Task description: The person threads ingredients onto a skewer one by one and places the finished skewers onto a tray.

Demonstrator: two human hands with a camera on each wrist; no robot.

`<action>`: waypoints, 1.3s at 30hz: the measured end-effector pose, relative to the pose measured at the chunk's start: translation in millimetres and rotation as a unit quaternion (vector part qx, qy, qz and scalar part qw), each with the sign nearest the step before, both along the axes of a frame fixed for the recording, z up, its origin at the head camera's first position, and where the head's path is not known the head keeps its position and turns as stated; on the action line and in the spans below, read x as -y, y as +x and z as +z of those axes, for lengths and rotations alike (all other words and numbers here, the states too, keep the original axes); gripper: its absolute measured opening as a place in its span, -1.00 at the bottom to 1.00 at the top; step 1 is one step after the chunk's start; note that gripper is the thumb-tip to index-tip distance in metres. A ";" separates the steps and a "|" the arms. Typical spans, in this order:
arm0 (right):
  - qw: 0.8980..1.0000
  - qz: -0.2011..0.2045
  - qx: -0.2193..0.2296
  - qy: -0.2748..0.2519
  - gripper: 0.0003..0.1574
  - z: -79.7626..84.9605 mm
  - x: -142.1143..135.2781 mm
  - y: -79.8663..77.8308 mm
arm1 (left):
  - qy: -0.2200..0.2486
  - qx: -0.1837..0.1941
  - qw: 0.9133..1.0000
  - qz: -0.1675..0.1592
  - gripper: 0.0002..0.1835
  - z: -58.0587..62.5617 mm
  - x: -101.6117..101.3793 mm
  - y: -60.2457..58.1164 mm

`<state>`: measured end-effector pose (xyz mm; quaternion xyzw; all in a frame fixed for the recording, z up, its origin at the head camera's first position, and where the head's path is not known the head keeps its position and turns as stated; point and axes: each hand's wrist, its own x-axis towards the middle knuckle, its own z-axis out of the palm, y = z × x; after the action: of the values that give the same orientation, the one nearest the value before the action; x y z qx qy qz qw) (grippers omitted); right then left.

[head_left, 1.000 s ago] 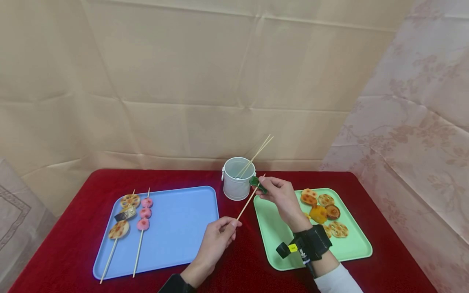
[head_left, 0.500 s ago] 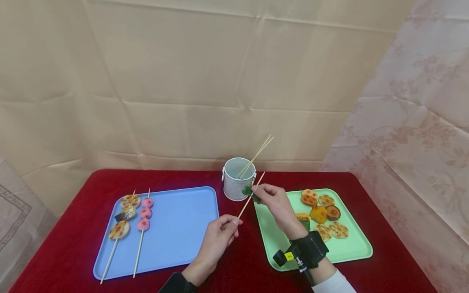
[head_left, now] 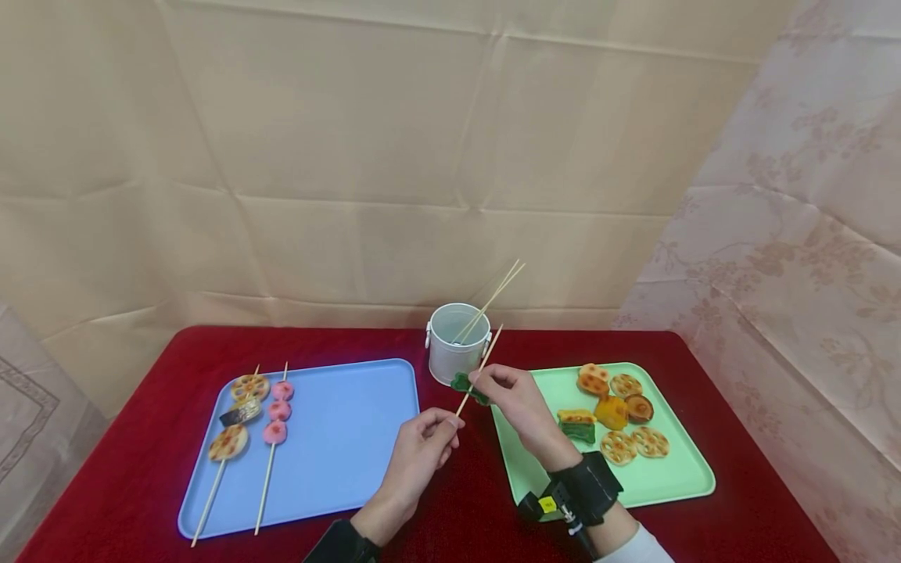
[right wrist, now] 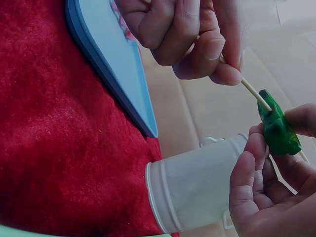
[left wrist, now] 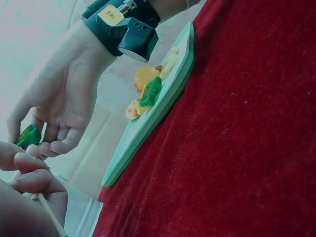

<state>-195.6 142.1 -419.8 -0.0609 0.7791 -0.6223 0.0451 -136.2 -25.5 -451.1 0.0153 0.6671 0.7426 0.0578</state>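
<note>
Thumb and fingers of my left hand (head_left: 417, 457) pinch a thin wooden skewer (head_left: 496, 339) near its lower part, its tip slanting up and right. My right hand (head_left: 519, 405) holds a glossy green pepper piece (right wrist: 279, 132) between thumb and fingers. In the right wrist view the skewer runs into the pepper piece and comes out on its far side. Only a short bare length of skewer shows between the piece and my left fingertips. In the left wrist view, fingers partly cover the pepper piece.
A white bucket (head_left: 448, 361) with two skewers stands behind my hands. At left, a blue tray (head_left: 345, 446) bears two loaded skewers, one with pink balls (head_left: 279, 409). The green tray (head_left: 679, 478) at right holds lotus root slices (head_left: 651, 442) and other pieces, partly under my right wrist.
My right hand has moved down and left, bringing the pepper piece along the skewer towards my left hand. A yellow and green pair on the green tray has come into view.
</note>
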 end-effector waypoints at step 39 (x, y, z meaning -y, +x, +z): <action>0.998 0.000 -0.014 0.064 -0.41 9.7 -28.4 -8.0 | 0.016 0.000 1.000 0.018 -0.63 -1.2 7.5 -4.7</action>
<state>-203.7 170.5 -410.1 -0.0666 0.8179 -0.5702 0.0381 -140.9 -33.0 -452.2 0.0043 0.6552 0.7541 0.0446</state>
